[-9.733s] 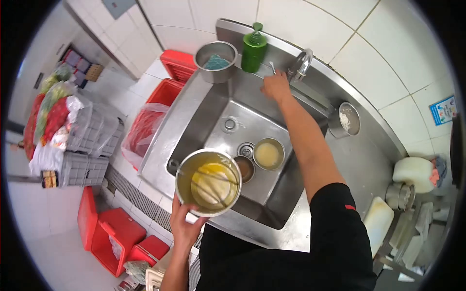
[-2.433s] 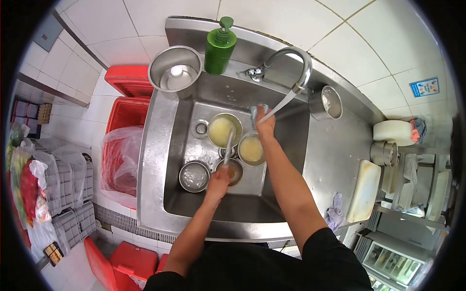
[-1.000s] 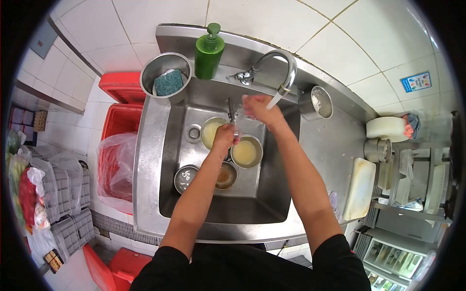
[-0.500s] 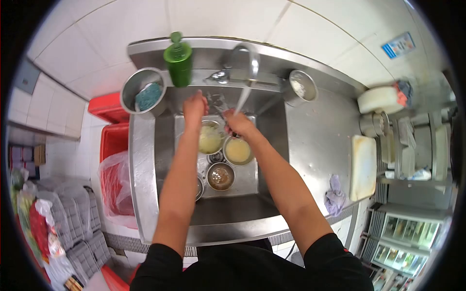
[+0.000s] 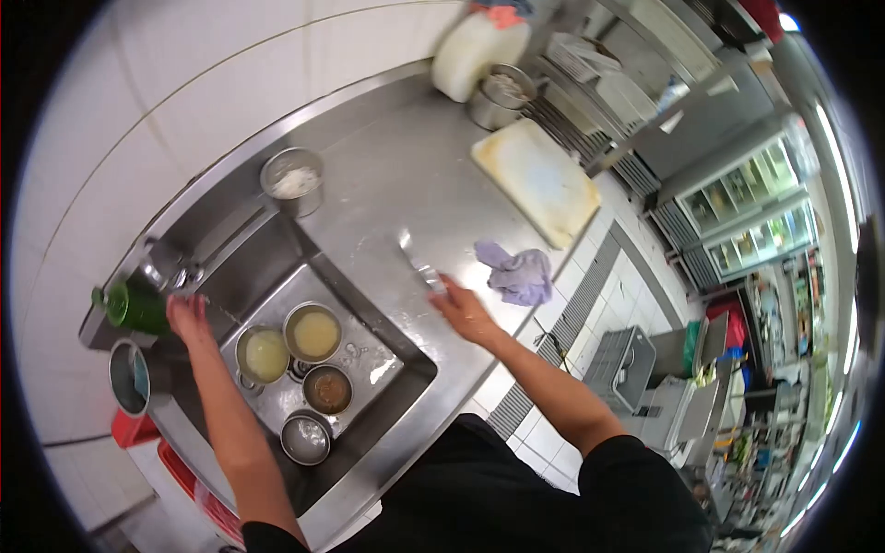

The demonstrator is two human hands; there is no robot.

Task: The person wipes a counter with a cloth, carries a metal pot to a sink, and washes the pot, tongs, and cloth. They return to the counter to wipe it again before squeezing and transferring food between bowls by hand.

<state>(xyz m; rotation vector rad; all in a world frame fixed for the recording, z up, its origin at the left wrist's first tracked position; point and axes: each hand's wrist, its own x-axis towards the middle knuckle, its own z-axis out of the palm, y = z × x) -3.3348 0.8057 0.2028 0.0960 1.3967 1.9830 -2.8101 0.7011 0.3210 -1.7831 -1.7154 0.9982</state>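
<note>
My right hand (image 5: pixel 464 311) is over the steel counter, closed on a shiny metal utensil (image 5: pixel 421 264); motion blur hides its exact kind. Near the counter's front edge, a crumpled purple cloth (image 5: pixel 518 274) lies just beyond that hand. My left hand (image 5: pixel 189 315) is at the back of the sink, between the green pump bottle (image 5: pixel 138 309) and the faucet (image 5: pixel 166 265). Its fingers are blurred and partly hidden. In the sink are a bowl of pale yellow liquid (image 5: pixel 316 333), another yellowish bowl (image 5: pixel 265 356), a bowl of brownish liquid (image 5: pixel 327 389) and a metal bowl (image 5: pixel 305 438).
A steel pot with white contents (image 5: pixel 295 181) stands beside the sink. A white cutting board (image 5: pixel 539 180) rests at the counter's far end, near a white jug (image 5: pixel 475 55) and stacked pots (image 5: pixel 501 96). Left of the sink is a pot with a blue-green scrubber (image 5: pixel 129 378).
The view has swung to the right. My right hand has moved from under the running faucet to above the counter with the utensil. The water stream no longer shows.
</note>
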